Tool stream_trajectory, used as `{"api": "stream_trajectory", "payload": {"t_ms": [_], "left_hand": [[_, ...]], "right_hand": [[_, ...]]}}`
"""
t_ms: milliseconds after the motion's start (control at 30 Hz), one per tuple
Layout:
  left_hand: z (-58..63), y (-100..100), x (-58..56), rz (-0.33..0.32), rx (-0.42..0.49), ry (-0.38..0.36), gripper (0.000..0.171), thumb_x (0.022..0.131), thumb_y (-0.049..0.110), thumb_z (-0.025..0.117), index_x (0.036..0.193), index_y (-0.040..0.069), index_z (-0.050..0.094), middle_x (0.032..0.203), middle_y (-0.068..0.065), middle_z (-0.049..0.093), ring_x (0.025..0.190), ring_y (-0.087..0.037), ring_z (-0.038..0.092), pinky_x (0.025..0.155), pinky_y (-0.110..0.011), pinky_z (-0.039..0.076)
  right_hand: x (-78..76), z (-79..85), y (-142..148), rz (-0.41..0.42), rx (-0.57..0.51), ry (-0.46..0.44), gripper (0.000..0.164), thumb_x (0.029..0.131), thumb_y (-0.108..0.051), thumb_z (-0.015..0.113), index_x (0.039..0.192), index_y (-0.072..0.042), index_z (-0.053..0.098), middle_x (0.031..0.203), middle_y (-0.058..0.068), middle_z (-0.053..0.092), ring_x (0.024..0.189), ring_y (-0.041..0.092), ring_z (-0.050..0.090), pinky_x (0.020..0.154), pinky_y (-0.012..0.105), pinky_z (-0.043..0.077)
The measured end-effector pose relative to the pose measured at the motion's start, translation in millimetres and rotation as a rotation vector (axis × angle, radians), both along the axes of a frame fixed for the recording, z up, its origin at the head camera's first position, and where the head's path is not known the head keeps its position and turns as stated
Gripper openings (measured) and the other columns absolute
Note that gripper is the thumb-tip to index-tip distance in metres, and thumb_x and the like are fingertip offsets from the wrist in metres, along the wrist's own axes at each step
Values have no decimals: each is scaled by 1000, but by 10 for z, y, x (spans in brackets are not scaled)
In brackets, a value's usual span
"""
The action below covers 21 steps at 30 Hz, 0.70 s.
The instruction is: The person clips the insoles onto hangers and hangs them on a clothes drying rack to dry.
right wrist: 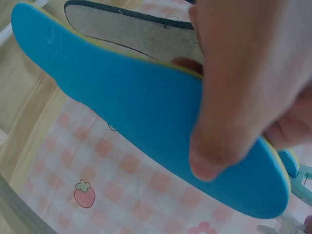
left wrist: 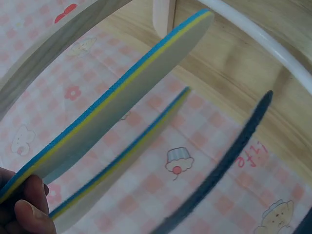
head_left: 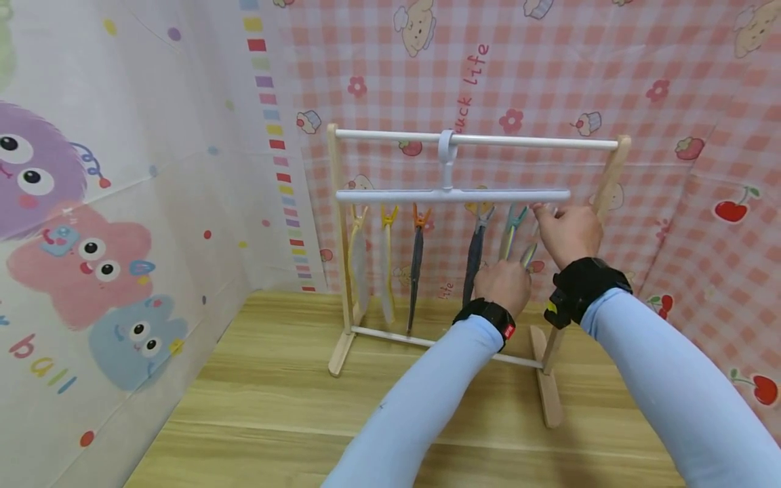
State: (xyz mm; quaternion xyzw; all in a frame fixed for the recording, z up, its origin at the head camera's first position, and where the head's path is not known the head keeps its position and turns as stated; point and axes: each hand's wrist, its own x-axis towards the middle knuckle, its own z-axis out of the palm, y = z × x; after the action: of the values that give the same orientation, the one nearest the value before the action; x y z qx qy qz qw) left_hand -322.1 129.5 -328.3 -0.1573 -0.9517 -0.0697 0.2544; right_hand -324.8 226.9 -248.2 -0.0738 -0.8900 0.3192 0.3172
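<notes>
Near the right end of a white hanger [head_left: 396, 196], my left hand [head_left: 503, 281] pinches a blue insole [right wrist: 131, 102] with a yellow edge and pale underside. Its thumb lies on the blue face in the right wrist view. Just above, my right hand [head_left: 570, 234] has curled fingers at a clear clip [right wrist: 282, 225] under the bar; only a fingertip shows in the right wrist view. Close beside hangs a matching blue insole [left wrist: 122, 153] from a teal clip [head_left: 517, 218]. Left of that, a dark grey insole [head_left: 474, 254] hangs from a grey clip [head_left: 484, 217].
A wooden rack [head_left: 339, 237] with a white top rod [head_left: 390, 137] carries the hanger. Further left hang another dark insole [head_left: 417, 271] on an orange clip [head_left: 421, 218] and two pale insoles [head_left: 387, 271]. The rack's feet [head_left: 550, 400] stand on a wood-grain table [head_left: 256, 407] before patterned cloth.
</notes>
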Motion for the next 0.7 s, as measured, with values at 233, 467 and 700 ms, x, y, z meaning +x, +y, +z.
{"api": "stream_trajectory", "payload": {"t_ms": [233, 467, 700], "left_hand": [[121, 65, 7, -11, 58, -20, 45, 101, 45, 53, 64, 25, 70, 62, 8, 66, 51, -10, 59, 43, -28, 43], [27, 9, 36, -133, -112, 22, 34, 97, 49, 57, 76, 28, 73, 56, 13, 59, 50, -4, 55, 80, -22, 47], [-190, -107, 121, -201, -68, -123, 42, 98, 48, 57, 71, 20, 71, 50, 9, 53, 43, -5, 47, 42, -22, 37]], "right_hand": [[28, -51, -32, 18, -33, -14, 61, 97, -42, 58, 47, -11, 46, 42, -1, 32, 40, 20, 34, 40, 32, 23], [44, -97, 3, 1, -54, -46, 61, 97, -51, 55, 55, -8, 48, 47, 2, 37, 46, 23, 40, 45, 35, 28], [102, -184, 19, 18, -112, -69, 64, 98, -54, 50, 99, 6, 72, 98, 26, 69, 93, 42, 61, 79, 51, 47]]}}
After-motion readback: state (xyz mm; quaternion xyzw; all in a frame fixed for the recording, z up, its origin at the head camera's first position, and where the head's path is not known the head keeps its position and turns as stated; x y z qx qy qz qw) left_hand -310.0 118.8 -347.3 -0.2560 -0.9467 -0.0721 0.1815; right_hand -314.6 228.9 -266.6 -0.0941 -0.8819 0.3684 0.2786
